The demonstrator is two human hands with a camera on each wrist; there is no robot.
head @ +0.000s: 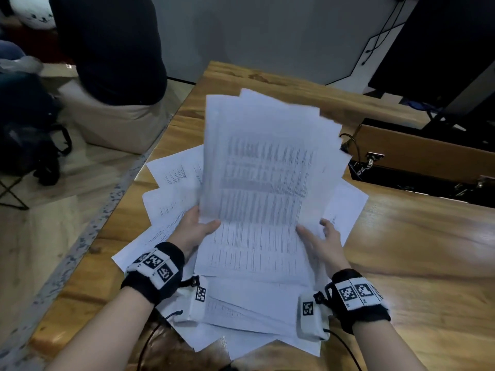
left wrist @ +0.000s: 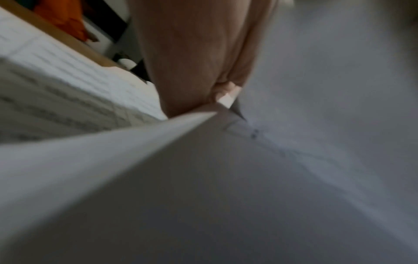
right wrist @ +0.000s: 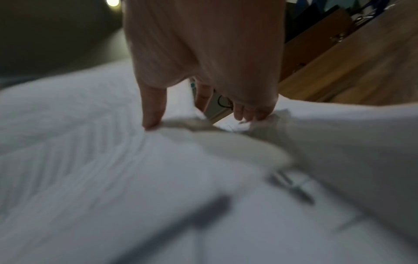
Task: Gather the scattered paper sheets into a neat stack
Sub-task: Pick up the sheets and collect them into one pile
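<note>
A thick bundle of printed paper sheets (head: 262,170) is tilted up off the wooden table (head: 415,250), its top edges uneven. My left hand (head: 202,227) grips the bundle's lower left edge, thumb on the front and fingers hidden behind. My right hand (head: 320,238) holds the lower right side, thumb pressed on the front page and fingers curled at the edge. In the right wrist view the thumb (right wrist: 152,110) and fingertips (right wrist: 246,114) pinch bunched paper (right wrist: 90,142). The left wrist view shows my left hand (left wrist: 199,62) against sheets (left wrist: 203,178). More loose sheets (head: 171,180) lie fanned out underneath.
An open recess with cables and hinges (head: 417,167) is cut into the table at the right. The table's left edge (head: 88,253) drops to the floor. A seated person (head: 107,49) and a black bag (head: 29,145) are off to the left.
</note>
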